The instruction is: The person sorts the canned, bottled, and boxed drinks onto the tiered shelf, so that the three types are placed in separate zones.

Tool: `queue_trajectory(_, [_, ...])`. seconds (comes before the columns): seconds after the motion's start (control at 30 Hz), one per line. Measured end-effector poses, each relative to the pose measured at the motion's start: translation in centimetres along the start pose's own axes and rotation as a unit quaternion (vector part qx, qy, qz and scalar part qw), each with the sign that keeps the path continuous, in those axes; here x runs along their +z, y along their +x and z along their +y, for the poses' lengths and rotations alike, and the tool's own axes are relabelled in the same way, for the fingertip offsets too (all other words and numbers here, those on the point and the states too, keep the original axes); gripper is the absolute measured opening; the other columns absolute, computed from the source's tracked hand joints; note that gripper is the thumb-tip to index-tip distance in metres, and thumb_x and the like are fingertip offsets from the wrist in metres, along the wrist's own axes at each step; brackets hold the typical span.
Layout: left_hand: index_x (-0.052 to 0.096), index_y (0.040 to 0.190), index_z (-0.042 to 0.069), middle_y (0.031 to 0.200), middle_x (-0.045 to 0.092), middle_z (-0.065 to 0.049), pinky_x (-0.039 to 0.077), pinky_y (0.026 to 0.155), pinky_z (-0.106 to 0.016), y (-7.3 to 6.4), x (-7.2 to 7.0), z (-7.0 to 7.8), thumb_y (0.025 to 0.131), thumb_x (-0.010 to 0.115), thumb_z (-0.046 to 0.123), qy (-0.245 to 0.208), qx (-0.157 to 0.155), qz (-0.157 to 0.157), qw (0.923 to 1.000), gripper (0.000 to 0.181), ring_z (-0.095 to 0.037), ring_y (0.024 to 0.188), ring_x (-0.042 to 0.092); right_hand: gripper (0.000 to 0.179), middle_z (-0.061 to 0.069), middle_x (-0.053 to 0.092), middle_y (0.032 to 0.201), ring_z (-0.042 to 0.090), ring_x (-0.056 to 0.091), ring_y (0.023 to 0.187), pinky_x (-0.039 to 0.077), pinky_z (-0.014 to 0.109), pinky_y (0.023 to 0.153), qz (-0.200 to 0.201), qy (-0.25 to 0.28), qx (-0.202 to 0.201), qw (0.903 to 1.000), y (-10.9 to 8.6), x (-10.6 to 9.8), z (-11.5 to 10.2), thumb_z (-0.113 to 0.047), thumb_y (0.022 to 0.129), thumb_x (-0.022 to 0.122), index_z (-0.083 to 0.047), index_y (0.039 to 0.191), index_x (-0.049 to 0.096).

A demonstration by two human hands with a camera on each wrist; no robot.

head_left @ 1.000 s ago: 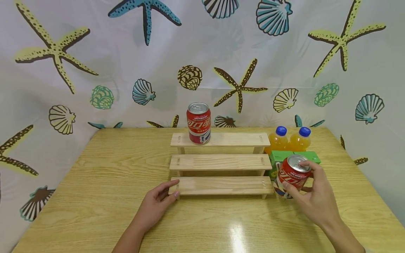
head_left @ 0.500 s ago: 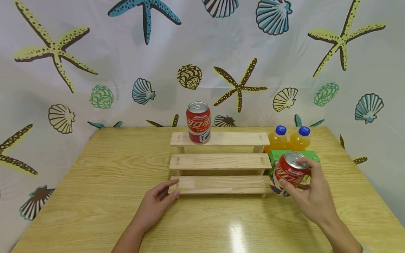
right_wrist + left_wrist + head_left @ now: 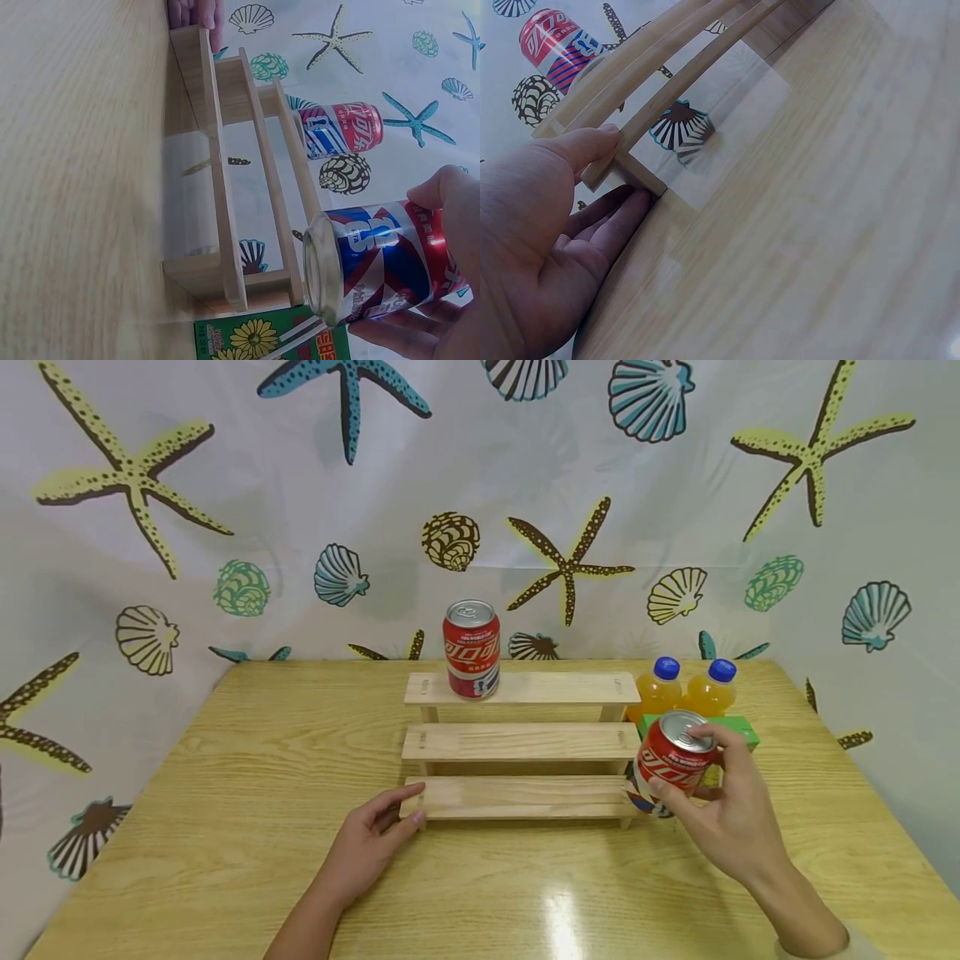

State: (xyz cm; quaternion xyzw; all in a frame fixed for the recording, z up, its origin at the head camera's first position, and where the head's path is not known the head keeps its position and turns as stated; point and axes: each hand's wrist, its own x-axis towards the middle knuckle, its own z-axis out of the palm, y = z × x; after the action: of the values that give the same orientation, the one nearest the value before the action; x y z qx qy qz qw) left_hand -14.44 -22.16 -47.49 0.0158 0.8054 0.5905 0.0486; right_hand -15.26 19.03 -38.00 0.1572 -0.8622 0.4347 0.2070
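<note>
My right hand (image 3: 727, 827) grips a red soda can (image 3: 671, 760) by its sides, one finger over the lid. The can is raised and tilted, overlapping the right end of the wooden three-step rack (image 3: 525, 797) in the head view; its silver base faces the right wrist camera. At the rack's left end, my left hand (image 3: 375, 835) holds the lowest step. In the left wrist view the thumb (image 3: 592, 142) lies against that step, with the other fingers (image 3: 622, 217) down by the leg. A second soda can (image 3: 472, 652) stands upright on the top step, left of centre.
Right of the rack are two orange drink bottles (image 3: 711, 693) with blue caps. In front of them sits a green drink carton (image 3: 738, 727), partly hidden by the right hand and can; its flower print (image 3: 255, 337) shows in the right wrist view. A seashell-print cloth (image 3: 285, 510) hangs behind the table.
My right hand has carried the soda can up and to the left, closer to the rack's right end. The left hand and the can on the top step have stayed put.
</note>
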Motion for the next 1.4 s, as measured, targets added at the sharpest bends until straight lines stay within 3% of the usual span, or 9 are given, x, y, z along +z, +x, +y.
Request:
queue_trajectory(0.13, [0.058, 0.139, 0.024, 0.155, 0.043, -0.006, 0.033, 0.118, -0.038, 0.1, 0.1, -0.1, 0.093, 0.068, 0.045, 0.001, -0.002, -0.001, 1.0, 0.052, -0.025, 0.149, 0.033, 0.067, 0.016, 0.053, 0.131, 0.021, 0.061, 0.106, 0.058, 0.014, 0.068, 0.001, 0.005, -0.006, 1.0, 0.4, 0.0, -0.3, 0.0, 0.082, 0.079, -0.004, 0.137, 0.04])
queue_trajectory(0.37, [0.059, 0.139, 0.024, 0.155, 0.044, -0.007, 0.033, 0.119, -0.039, 0.1, 0.2, 0.1, 0.093, 0.069, 0.044, 0.001, -0.003, -0.001, 1.0, 0.051, -0.026, 0.149, 0.033, 0.067, 0.014, 0.055, 0.128, -0.001, 0.056, 0.102, 0.06, 0.017, 0.067, 0.004, 0.007, -0.018, 0.9998, 1.0, 0.2, -0.8, 0.0, 0.081, 0.08, -0.004, 0.136, 0.041])
queue_trajectory(0.43, [0.058, 0.14, 0.024, 0.155, 0.043, -0.008, 0.034, 0.119, -0.041, 0.1, 0.3, 0.2, 0.093, 0.069, 0.044, 0.002, -0.003, -0.002, 1.0, 0.052, -0.027, 0.148, 0.033, 0.067, 0.014, 0.056, 0.128, -0.002, 0.057, 0.101, 0.06, 0.017, 0.066, 0.005, 0.009, -0.02, 0.9997, 1.1, 0.3, -0.9, 0.0, 0.081, 0.08, -0.004, 0.136, 0.041])
queue_trajectory(0.67, [0.058, 0.139, 0.026, 0.156, 0.043, -0.006, 0.034, 0.118, -0.039, 0.1, 0.2, 0.1, 0.092, 0.069, 0.046, 0.006, -0.011, 0.001, 0.9999, 0.052, -0.026, 0.149, 0.032, 0.066, 0.018, 0.054, 0.13, 0.031, 0.065, 0.104, 0.059, 0.016, 0.067, -0.01, 0.032, -0.023, 0.9992, 1.9, 0.8, -1.5, 0.0, 0.083, 0.079, -0.004, 0.135, 0.04])
queue_trajectory(0.77, [0.058, 0.139, 0.026, 0.156, 0.043, -0.006, 0.034, 0.118, -0.038, 0.1, 0.1, 0.0, 0.092, 0.069, 0.047, 0.007, -0.011, 0.003, 0.9999, 0.052, -0.026, 0.149, 0.033, 0.065, 0.019, 0.053, 0.13, 0.037, 0.065, 0.105, 0.059, 0.015, 0.07, -0.015, 0.037, -0.027, 0.9988, 2.3, 1.0, -1.5, 0.0, 0.083, 0.078, -0.003, 0.135, 0.039])
queue_trajectory(1.07, [0.058, 0.139, 0.025, 0.155, 0.044, -0.006, 0.035, 0.117, -0.039, 0.2, 0.0, 0.0, 0.092, 0.068, 0.047, 0.013, -0.005, 0.007, 0.9999, 0.052, -0.025, 0.148, 0.034, 0.065, 0.018, 0.053, 0.129, 0.031, 0.065, 0.104, 0.06, 0.017, 0.066, -0.011, 0.021, -0.053, 0.9983, 3.5, 1.4, -1.8, 0.0, 0.082, 0.08, -0.004, 0.134, 0.04])
queue_trajectory(1.23, [0.058, 0.139, 0.024, 0.155, 0.043, -0.007, 0.035, 0.118, -0.04, 0.3, 0.1, 0.1, 0.093, 0.068, 0.046, 0.011, -0.003, 0.002, 0.9999, 0.052, -0.025, 0.148, 0.035, 0.064, 0.019, 0.051, 0.13, 0.032, 0.062, 0.107, 0.059, 0.016, 0.066, -0.018, 0.027, -0.048, 0.9983, 3.8, 1.7, -1.8, 0.0, 0.082, 0.079, -0.005, 0.133, 0.041])
queue_trajectory(1.4, [0.059, 0.138, 0.024, 0.154, 0.045, -0.008, 0.036, 0.117, -0.041, 0.2, 0.2, 0.0, 0.093, 0.069, 0.045, 0.016, -0.004, 0.007, 0.9998, 0.051, -0.025, 0.146, 0.037, 0.064, 0.018, 0.052, 0.13, 0.032, 0.062, 0.108, 0.061, 0.023, 0.066, -0.025, 0.017, -0.035, 0.9989, 4.1, 2.1, -1.8, -0.005, 0.084, 0.079, -0.008, 0.134, 0.041])
